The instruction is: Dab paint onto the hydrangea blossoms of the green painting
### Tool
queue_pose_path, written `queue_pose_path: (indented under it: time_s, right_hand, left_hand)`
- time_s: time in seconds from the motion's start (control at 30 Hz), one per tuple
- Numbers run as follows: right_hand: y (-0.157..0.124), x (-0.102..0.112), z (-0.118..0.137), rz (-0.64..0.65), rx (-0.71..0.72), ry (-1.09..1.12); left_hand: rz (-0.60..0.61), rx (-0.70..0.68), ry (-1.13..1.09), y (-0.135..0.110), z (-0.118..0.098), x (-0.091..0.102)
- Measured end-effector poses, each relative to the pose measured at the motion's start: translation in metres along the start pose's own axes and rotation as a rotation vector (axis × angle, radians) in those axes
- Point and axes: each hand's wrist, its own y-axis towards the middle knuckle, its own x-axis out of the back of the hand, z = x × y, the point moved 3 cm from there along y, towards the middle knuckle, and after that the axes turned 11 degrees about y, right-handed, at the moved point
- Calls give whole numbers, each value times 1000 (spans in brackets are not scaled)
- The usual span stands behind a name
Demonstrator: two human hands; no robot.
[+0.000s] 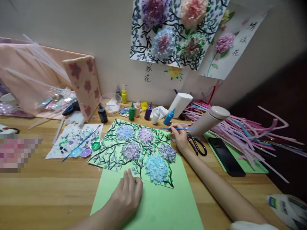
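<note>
My right hand (179,139) pinches a thin blue paintbrush (190,129), held level over the upper right corner of a picture (109,159). Black branches, green leaves and several raised blue and purple flowers (156,168) cover that picture. My left hand (128,193) rests palm down, fingers extended, with the fingertips at the picture's lower edge. Beneath it lies a green sheet (168,207). Black-handled scissors (197,145) lie just right of my right hand, their blades hidden. To the left, a second blue brush (81,143) lies across a paint-smeared paper (57,150) with green, purple and blue blobs.
Several paint bottles (131,111) line the wall side, near a clear bowl (110,102). A tumbler (211,119), a black phone (226,156) and a heap of pink pipe cleaners (251,134) occupy the right. A fabric-covered box (82,86) stands left; finished flower pictures (177,32) hang above.
</note>
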Motion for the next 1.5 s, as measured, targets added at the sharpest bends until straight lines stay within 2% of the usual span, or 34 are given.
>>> queue_pose_path:
  time_s: [0.3, 0.7, 0.9, 1.1, 1.3, 1.5]
  right_hand:
    - [-8, -6, -3, 142, -9, -118]
    - [-7, -9, 3, 240, 13, -200]
    - [-8, -7, 3, 202, 12, -166]
    - [-8, -7, 4, 221, 7, -187]
    - [-8, -8, 3, 223, 23, -203]
    - [-8, -8, 3, 214, 29, -197]
  left_hand:
    - [-18, 19, -47, 1, 1, 0]
    - [-1, 23, -82, 0, 1, -1]
    - [-16, 28, -77, 3, 2, 1]
    - [-5, 18, -77, 3, 1, -1]
    - [-43, 48, -76, 2, 1, 0]
    - [13, -1, -49, -3, 2, -3]
